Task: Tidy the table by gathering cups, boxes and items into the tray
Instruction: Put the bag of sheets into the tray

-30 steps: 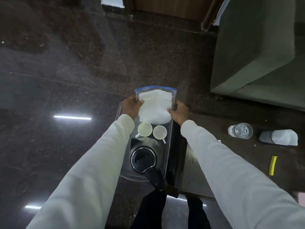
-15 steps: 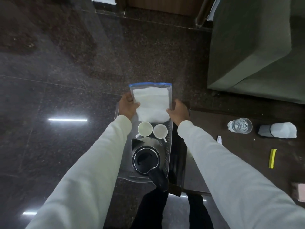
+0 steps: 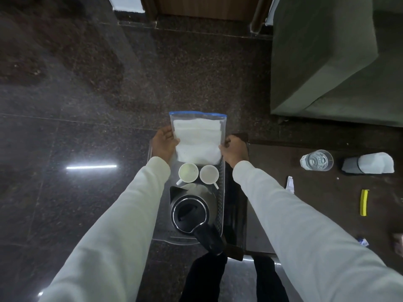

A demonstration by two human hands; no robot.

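I hold a clear plastic tray [image 3: 222,192] out over the dark floor, left of the table. My left hand [image 3: 162,144] grips its far left edge and my right hand [image 3: 234,149] its far right edge. Inside lie a clear bag with a blue top and white folded cloth [image 3: 197,140], two white cups [image 3: 188,172] [image 3: 209,173] and a black-lidded electric kettle [image 3: 189,212] nearest me. Both hands also touch the bag's sides.
On the dark table [image 3: 327,203] at right stand a glass of water [image 3: 316,159], a lying white-and-black container [image 3: 368,166], a yellow strip [image 3: 363,202] and small paper scraps [image 3: 289,185]. A grey-green sofa [image 3: 327,62] fills the upper right. Polished stone floor lies left.
The tray with its load stays gripped in both hands; the view has shifted slightly, and the bag sits a little flatter and straighter than a second ago.
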